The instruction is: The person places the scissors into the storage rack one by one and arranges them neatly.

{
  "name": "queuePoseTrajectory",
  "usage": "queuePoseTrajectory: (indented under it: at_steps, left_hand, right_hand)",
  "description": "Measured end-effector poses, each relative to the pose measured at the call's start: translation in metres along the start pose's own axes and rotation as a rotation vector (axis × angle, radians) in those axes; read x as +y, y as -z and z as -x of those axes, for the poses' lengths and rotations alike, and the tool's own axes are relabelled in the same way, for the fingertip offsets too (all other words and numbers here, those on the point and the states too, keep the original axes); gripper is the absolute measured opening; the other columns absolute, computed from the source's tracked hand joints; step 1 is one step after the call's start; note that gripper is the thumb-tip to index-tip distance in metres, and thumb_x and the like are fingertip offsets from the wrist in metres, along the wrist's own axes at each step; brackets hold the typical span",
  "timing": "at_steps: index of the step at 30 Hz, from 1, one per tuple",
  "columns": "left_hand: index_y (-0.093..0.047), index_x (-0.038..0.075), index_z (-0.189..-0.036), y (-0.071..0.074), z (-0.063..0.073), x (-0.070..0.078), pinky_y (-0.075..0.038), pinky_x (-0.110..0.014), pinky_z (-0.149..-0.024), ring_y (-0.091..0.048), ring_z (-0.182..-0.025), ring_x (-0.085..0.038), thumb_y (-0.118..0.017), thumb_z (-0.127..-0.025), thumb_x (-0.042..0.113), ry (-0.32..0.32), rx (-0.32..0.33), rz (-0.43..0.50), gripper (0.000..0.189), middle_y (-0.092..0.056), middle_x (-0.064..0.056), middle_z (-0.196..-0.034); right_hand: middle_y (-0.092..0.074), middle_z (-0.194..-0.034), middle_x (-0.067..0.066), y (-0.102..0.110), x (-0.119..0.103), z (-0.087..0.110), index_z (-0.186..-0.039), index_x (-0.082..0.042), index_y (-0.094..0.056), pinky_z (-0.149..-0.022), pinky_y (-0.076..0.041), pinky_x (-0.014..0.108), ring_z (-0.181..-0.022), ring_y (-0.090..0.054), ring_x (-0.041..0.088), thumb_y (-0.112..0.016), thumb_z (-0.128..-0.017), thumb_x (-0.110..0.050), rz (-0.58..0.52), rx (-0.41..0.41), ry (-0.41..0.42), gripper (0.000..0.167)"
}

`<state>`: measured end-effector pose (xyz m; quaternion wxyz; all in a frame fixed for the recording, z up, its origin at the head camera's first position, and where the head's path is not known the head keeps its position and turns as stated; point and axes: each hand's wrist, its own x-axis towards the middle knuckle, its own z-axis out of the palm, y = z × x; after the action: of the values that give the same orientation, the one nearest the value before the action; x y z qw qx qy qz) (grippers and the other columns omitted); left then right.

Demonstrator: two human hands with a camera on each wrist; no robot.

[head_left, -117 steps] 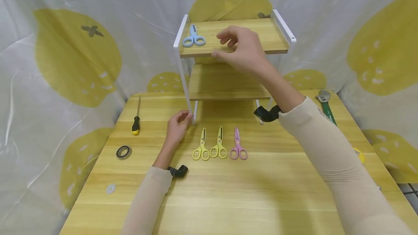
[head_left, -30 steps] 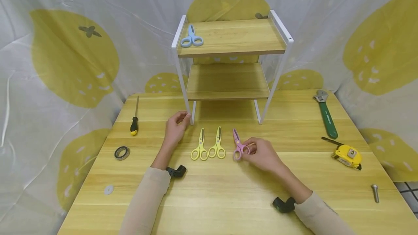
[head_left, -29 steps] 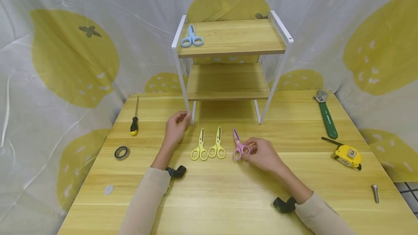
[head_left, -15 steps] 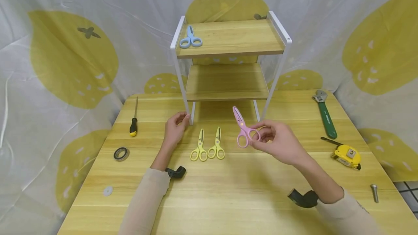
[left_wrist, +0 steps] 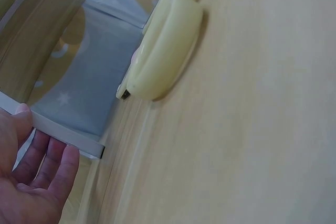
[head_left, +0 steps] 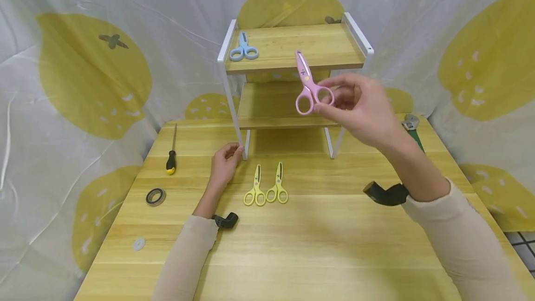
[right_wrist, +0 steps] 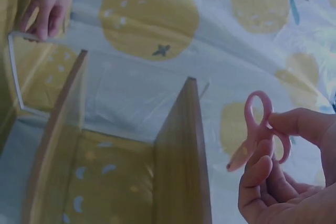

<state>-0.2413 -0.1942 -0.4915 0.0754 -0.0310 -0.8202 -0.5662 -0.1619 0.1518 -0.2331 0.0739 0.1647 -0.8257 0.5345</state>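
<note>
My right hand [head_left: 363, 110] pinches a pair of pink scissors [head_left: 307, 82] by one handle loop, blades pointing up and away. They hang in the air before the top board of a two-tier shelf [head_left: 292, 106] with white legs. In the right wrist view, thumb and fingers meet at the scissors' handles [right_wrist: 258, 109]. My left hand [head_left: 225, 164] holds the shelf's front left leg near its foot; the left wrist view shows thumb and fingers either side of the white leg [left_wrist: 68, 135]. Blue scissors [head_left: 244, 49] lie on the top board's left end. Two yellow scissors [head_left: 256, 189] lie on the table before the shelf.
A screwdriver [head_left: 171, 159], a bearing ring [head_left: 156, 196] and a flat washer [head_left: 139, 244] lie along the table's left side. On the right lies an adjustable wrench [head_left: 411, 124], partly hidden by my right forearm. A lemon-printed curtain [head_left: 184, 59] hangs behind the shelf.
My right hand has picked the pink scissors off the table and raised them to about the height of the top board. The left hand stays at the shelf leg.
</note>
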Motion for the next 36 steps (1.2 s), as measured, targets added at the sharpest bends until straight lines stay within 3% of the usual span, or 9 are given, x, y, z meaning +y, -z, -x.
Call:
queuePoseTrajectory:
  at_steps: [8, 16, 19, 27, 31, 36]
  left_hand:
    - [-0.072, 0.009, -0.116, 0.002, 0.001, -0.001, -0.053, -0.049, -0.103, -0.073, -0.103, -0.030, -0.065, -0.101, 0.044, -0.003, 0.001, -0.016, 0.038, -0.076, -0.013, -0.112]
    - [-0.072, 0.009, -0.117, 0.003, 0.001, -0.001, -0.052, -0.050, -0.104, -0.073, -0.104, -0.032, -0.065, -0.101, 0.043, -0.008, 0.006, -0.003, 0.038, -0.076, -0.016, -0.114]
    - [-0.073, 0.009, -0.116, 0.002, 0.000, -0.002, -0.054, -0.049, -0.102, -0.074, -0.104, -0.030, -0.065, -0.101, 0.044, -0.013, 0.006, -0.009, 0.039, -0.076, -0.013, -0.113]
    - [-0.072, 0.005, -0.119, -0.001, -0.003, -0.003, -0.054, -0.049, -0.101, -0.073, -0.106, -0.034, -0.066, -0.102, 0.039, -0.007, -0.004, 0.011, 0.039, -0.075, -0.016, -0.116]
    - [-0.071, 0.003, -0.121, -0.001, -0.003, -0.002, -0.052, -0.052, -0.103, -0.072, -0.109, -0.038, -0.065, -0.102, 0.038, -0.010, -0.013, 0.027, 0.040, -0.074, -0.019, -0.118]
    - [-0.072, 0.007, -0.118, -0.003, -0.004, -0.003, -0.054, -0.049, -0.102, -0.073, -0.107, -0.034, -0.066, -0.101, 0.042, -0.007, -0.005, 0.013, 0.040, -0.076, -0.015, -0.115]
  right_hand:
    - [-0.073, -0.088, 0.000, -0.001, -0.020, -0.056, -0.131, -0.013, -0.067, -0.068, -0.043, 0.028, -0.079, -0.061, 0.015, -0.080, -0.092, -0.028, 0.113, 0.004, -0.007, 0.044]
    - [-0.069, -0.090, -0.002, -0.010, -0.024, -0.110, -0.134, -0.014, -0.065, -0.057, -0.040, 0.025, -0.069, -0.052, 0.012, -0.076, -0.092, -0.029, 0.161, -0.016, -0.107, 0.046]
    - [-0.069, -0.093, -0.001, -0.014, -0.022, -0.125, -0.134, -0.013, -0.065, -0.057, -0.043, 0.023, -0.071, -0.056, 0.011, -0.077, -0.091, -0.031, 0.182, -0.026, -0.130, 0.048]
    - [-0.066, -0.098, -0.003, -0.023, -0.018, -0.147, -0.137, -0.011, -0.064, -0.068, -0.047, 0.024, -0.086, -0.056, 0.010, -0.074, -0.092, -0.028, 0.203, -0.051, -0.177, 0.049]
    - [-0.065, -0.109, -0.003, -0.027, -0.018, -0.152, -0.136, -0.012, -0.066, -0.078, -0.049, 0.024, -0.098, -0.055, 0.010, -0.070, -0.095, -0.034, 0.268, -0.070, -0.176, 0.047]
    - [-0.064, -0.118, 0.001, -0.029, -0.017, -0.156, -0.132, -0.011, -0.069, -0.087, -0.049, 0.025, -0.112, -0.052, 0.013, -0.067, -0.097, -0.040, 0.361, -0.120, -0.172, 0.045]
